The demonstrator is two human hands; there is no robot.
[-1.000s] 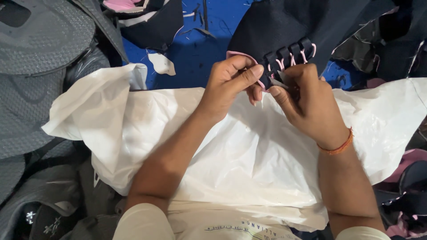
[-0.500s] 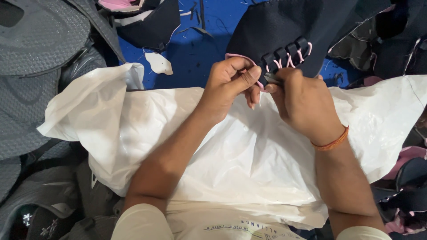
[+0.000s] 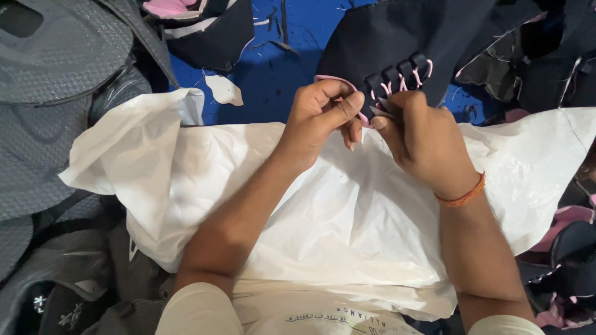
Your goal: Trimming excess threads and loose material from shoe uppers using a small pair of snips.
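Observation:
My left hand [image 3: 323, 115] pinches a thin pink lace [image 3: 329, 79] that loops out past its fingers. My right hand [image 3: 422, 133], with an orange band at the wrist, grips the near edge of a black fabric shoe upper [image 3: 403, 37] by its row of black loops [image 3: 397, 73]. The pink lace runs through those loops. Both hands meet fingertip to fingertip above a white plastic sack [image 3: 323, 217] spread over my lap. Where the lace's end sits between the fingers is hidden.
Grey textured shoe uppers [image 3: 43, 105] are piled at the left. More black and pink pieces [image 3: 198, 18] lie at the top on a blue sheet [image 3: 292, 56], and others [image 3: 571, 242] at the right. A white scrap [image 3: 223, 90] lies on the blue.
Both hands stay at the loops; the fingers have shifted slightly on the lace and the shoe upper sits a little higher in view.

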